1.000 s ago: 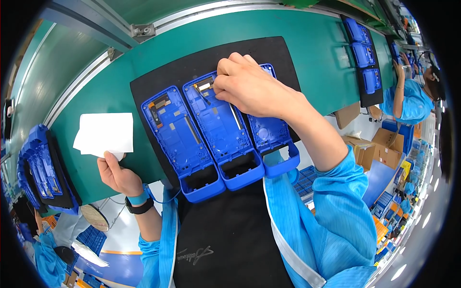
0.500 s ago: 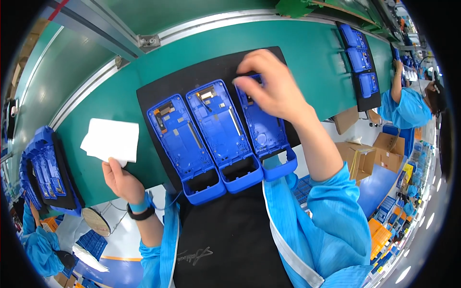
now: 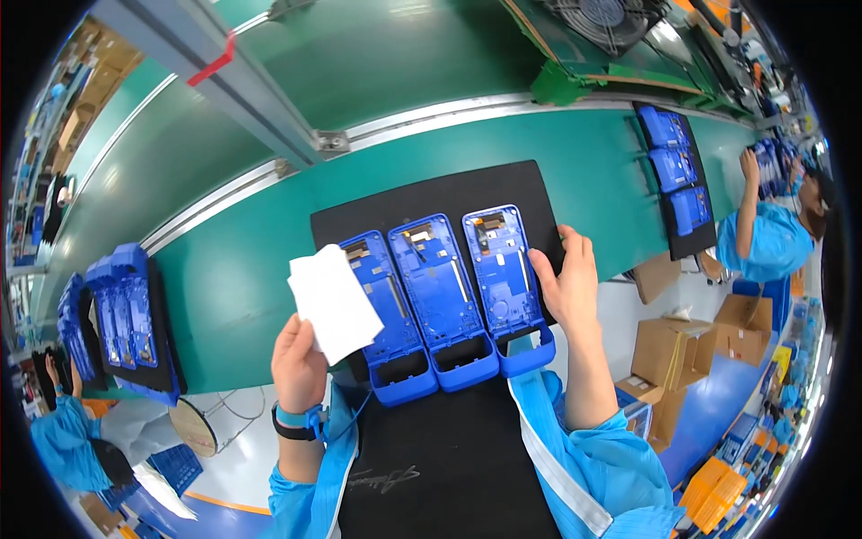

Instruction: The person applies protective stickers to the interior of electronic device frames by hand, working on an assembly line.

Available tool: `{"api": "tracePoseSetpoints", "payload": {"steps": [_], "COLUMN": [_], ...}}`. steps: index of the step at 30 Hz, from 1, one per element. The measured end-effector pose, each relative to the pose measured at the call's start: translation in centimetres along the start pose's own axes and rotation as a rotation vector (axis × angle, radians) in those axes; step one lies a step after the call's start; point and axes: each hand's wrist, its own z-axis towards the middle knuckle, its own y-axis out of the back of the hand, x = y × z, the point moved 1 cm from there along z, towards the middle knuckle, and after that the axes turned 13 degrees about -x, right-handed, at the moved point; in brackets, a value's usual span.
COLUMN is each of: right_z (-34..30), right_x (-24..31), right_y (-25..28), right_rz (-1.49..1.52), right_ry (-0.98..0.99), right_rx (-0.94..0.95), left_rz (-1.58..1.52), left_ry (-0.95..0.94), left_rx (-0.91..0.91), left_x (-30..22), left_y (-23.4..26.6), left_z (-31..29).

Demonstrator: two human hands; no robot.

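Observation:
Thin white sheets [image 3: 334,301], probably paper, are pinched between the thumb and fingers of my left hand [image 3: 299,364]. They cover part of the left blue plastic housing [image 3: 384,305]. A middle blue housing [image 3: 434,286] and a right blue housing [image 3: 505,283] lie beside it on a black mat [image 3: 368,211], inner sides up. Each has a hollow box-like end toward me and small circuit parts inside. At the mat's right edge is my right hand [image 3: 573,280], thumb and fingers apart, the thumb next to the right housing. Whether it touches that housing I cannot tell.
The mat rests on a green bench [image 3: 242,287]. More blue housings stand on mats at the left [image 3: 126,310] and far right [image 3: 675,166]. A metal post [image 3: 224,81] rises behind. Co-workers in blue sit at both sides. Cardboard boxes [image 3: 669,355] are on the floor at right.
My right hand has come down from the top of the right housing to its right side, uncovering it. My left hand has carried the sheets right, over the left housing. The view has shifted.

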Motion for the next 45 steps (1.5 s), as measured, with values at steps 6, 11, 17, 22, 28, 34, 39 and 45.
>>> {"api": "tracePoseSetpoints", "payload": {"steps": [6,11,17,22,28,34,39,45], "right_z": [0.5,1.2,0.0,-1.7,-2.9,2.0,13.4,32.8], "right_x": [-0.6,4.7,11.0,10.9,9.1,7.2,9.9,17.3], "right_y": [-1.4,1.6,3.4,2.2,3.4,2.4,1.8,-1.8], "right_rz": [0.220,1.142,0.937,1.042,1.169,1.257,0.937,0.793], "right_ry": [-0.062,-0.054,0.203,0.125,-0.118,-0.321,0.036,0.252], "right_rx": [-0.288,0.222,0.476,0.327,0.727,0.294,0.026,-0.406], "left_rz": [0.436,0.689,0.600,0.397,0.559,0.617,0.675,0.743], "left_ry": [-0.244,-0.525,-0.578,-0.329,-0.326,-0.597,-0.876,-0.916], "left_rx": [0.019,0.327,0.520,0.353,0.343,0.396,0.059,-0.414], "left_x": [-0.7,-2.6,-2.3,-1.5,-2.0,-2.5,-2.4,0.3], "left_y": [-2.9,-6.6,-9.2,-10.6,-10.8,-10.0,-5.8,0.0], "left_z": [-1.0,-2.9,-3.0,-4.4,-3.1,-1.8,-0.5,-1.0]}}
